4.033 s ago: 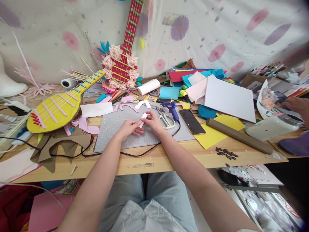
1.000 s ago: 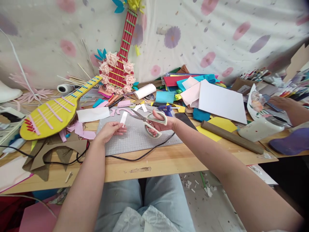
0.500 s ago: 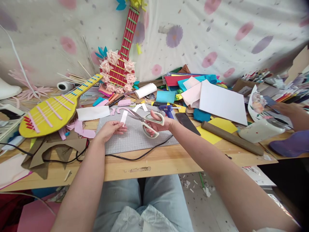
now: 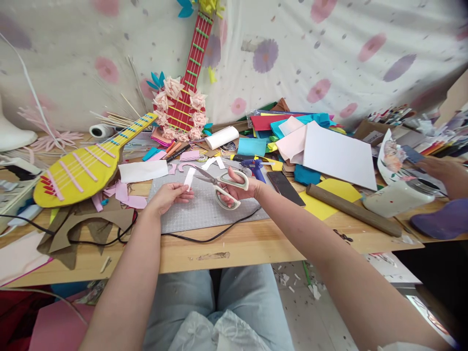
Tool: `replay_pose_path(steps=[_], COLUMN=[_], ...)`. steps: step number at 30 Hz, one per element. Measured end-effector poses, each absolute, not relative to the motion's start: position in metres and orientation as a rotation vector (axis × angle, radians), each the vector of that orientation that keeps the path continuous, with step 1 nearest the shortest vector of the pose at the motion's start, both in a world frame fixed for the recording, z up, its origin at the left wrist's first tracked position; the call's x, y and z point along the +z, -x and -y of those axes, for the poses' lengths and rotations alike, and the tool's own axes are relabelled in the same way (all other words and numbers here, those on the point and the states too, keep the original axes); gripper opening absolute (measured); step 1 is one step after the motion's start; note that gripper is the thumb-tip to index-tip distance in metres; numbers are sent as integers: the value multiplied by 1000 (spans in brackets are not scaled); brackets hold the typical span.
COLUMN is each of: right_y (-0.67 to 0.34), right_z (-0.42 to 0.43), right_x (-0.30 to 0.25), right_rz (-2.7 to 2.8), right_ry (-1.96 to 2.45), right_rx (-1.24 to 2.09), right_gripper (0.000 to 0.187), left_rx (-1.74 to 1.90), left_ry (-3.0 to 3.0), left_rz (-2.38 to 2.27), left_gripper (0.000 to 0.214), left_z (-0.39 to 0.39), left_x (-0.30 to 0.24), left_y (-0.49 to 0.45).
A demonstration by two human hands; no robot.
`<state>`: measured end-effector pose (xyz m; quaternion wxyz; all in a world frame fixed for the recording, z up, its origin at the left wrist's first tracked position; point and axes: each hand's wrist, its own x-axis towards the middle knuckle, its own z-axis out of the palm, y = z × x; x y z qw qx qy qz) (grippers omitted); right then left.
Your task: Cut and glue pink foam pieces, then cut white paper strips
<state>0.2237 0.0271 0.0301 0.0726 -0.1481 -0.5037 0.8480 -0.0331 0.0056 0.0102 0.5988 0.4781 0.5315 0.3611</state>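
Between the thumb and fingers of my left hand (image 4: 172, 196) is a narrow white paper strip (image 4: 189, 178), held upright over the grey cutting mat (image 4: 204, 214). My right hand (image 4: 239, 187) has its fingers through the pale handles of a pair of scissors (image 4: 227, 196). The blades are spread apart and point left, with their tips close to the strip's upper part; I cannot tell whether they touch it. Small white paper pieces (image 4: 214, 163) and pink cut scraps (image 4: 176, 167) lie just beyond the blades. A larger white piece (image 4: 143, 171) rests to the left.
A blue glue gun (image 4: 255, 169) and a black phone (image 4: 285, 187) sit right of the mat. The yellow paper instrument (image 4: 78, 175) lies left; a red one (image 4: 183, 109) leans behind. A black cable (image 4: 208, 240) crosses the front. Another person's hand (image 4: 444, 168) is far right.
The view has shifted slightly. My hands, the strip and the scissors keep nearly the same positions, and the blades stay apart.
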Motion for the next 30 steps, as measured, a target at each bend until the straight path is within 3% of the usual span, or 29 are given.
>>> replay_pose_path(steps=[7,19,26,30], right_y=[-209,-208,-223,-222], right_z=[-28,-31,-36,-27], right_x=[22,19,29,9], right_rz=[1429,1371,1363,1434], right_ry=[403,549,785,1263], right_rx=[2537,2367,1730,1203], right_gripper=[70,54,35,38], left_rx=[785,788,776,869], left_ry=[-1100,-1130,-1169,-1179], left_rz=[-1184,-1195,-1238,-1312], left_gripper=[14,13,16,17], left_z=[-3,-3,-3,-4], left_x=[12,12,12,11], left_y=[31,31,29,21])
